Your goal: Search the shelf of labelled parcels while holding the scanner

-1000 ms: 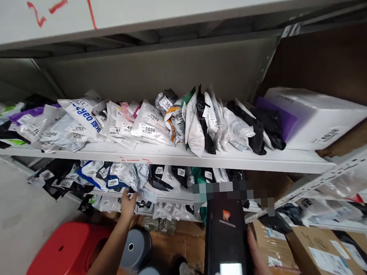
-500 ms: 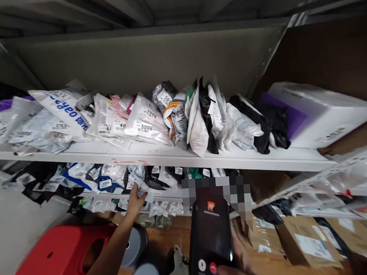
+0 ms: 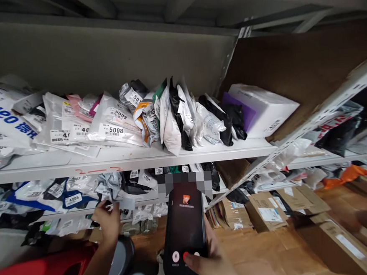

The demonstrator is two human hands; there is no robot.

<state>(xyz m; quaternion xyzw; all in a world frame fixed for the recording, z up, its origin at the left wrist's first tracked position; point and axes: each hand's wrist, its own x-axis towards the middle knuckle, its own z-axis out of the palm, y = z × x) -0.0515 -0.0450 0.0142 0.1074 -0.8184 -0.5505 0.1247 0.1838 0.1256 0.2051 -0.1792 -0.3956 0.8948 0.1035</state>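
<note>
My right hand point(image 3: 213, 252) grips a black smartphone point(image 3: 185, 227) upright in front of me. Its thumb lies over the red round button low on the screen, which shows an orange icon on a dark background. My left hand point(image 3: 106, 220) is at the lower shelf's front edge, just below a grey parcel bag point(image 3: 113, 183). Thumb and index finger are bent but apart, and I see nothing held between them. A blue bag labelled 4005 point(image 3: 73, 199) lies to the left of this hand. Black bags point(image 3: 133, 183) with number labels lie to the right.
The upper shelf point(image 3: 134, 157) carries several labelled parcel bags, including a white one marked 5008 point(image 3: 115, 127), and a white box point(image 3: 263, 111) at its right end. A red stool point(image 3: 39, 273) and grey stools point(image 3: 121, 263) stand below. Cardboard boxes point(image 3: 267, 211) sit on the floor at right.
The view has swung to the right, so shelf items sit further left. My left hand has drawn its fingers in and down from the grey bag. The phone stays in my right hand.
</note>
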